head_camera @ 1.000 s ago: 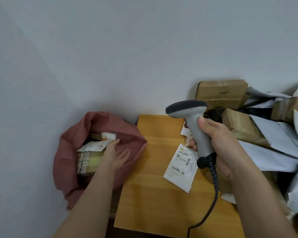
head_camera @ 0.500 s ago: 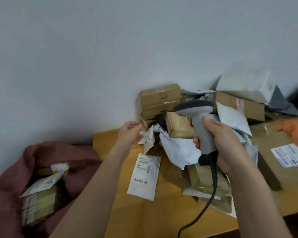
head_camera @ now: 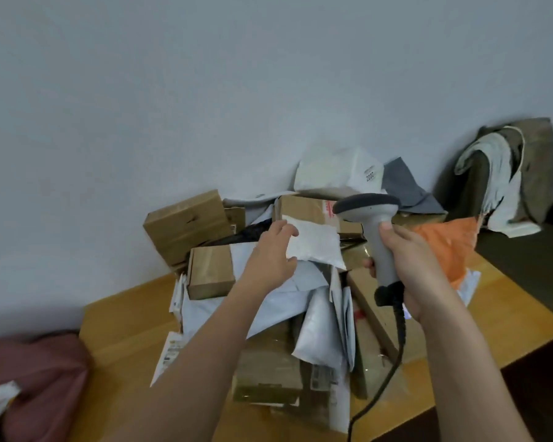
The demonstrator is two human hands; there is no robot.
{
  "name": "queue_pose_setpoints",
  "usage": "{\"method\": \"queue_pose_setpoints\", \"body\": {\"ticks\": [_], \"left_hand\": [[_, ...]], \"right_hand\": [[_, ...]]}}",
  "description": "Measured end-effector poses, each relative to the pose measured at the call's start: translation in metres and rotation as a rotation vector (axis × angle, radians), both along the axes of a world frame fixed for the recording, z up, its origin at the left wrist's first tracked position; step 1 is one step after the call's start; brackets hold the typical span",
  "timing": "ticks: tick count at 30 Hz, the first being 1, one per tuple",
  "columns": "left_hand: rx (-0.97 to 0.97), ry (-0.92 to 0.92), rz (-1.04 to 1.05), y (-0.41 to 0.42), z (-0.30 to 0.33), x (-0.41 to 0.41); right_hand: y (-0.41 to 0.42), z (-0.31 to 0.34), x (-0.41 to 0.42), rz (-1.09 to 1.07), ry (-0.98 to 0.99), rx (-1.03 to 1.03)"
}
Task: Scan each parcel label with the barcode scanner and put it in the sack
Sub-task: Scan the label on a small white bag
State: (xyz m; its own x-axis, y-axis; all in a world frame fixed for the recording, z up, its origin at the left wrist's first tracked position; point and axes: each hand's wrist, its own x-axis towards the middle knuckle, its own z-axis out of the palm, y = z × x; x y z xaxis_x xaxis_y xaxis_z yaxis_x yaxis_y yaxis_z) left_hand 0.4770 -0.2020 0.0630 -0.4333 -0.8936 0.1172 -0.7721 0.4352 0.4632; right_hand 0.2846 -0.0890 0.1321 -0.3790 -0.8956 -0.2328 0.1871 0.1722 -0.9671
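head | hands: left [head_camera: 273, 256] pinches one white mailer [head_camera: 315, 244] | right [head_camera: 412, 266] grips one scanner [head_camera: 375, 224]

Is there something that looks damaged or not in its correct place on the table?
Nothing looks damaged. The parcels lie in a loose, tilted heap, with one white parcel near the table front edge.
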Motion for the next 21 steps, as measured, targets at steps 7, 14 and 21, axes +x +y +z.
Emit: {"method": "queue_pose_setpoints", "body": {"ticks": [7, 14, 21], "left_hand": [[0.103, -0.284, 0.123, -0.018, -0.039, -0.041], [-0.007, -0.095, 0.307, -0.014, -0.038, -0.028], [0.137, 0.542, 0.473, -0.010, 0.018, -0.008]], "right_hand": [[-0.015, -0.004, -0.059, 0.081, -0.032, 0.018], [-0.029, -0.015, -0.066, 0.105, -0.112, 0.006], [-0.043, -0.016, -0.038, 0.124, -0.075, -0.101]]}}
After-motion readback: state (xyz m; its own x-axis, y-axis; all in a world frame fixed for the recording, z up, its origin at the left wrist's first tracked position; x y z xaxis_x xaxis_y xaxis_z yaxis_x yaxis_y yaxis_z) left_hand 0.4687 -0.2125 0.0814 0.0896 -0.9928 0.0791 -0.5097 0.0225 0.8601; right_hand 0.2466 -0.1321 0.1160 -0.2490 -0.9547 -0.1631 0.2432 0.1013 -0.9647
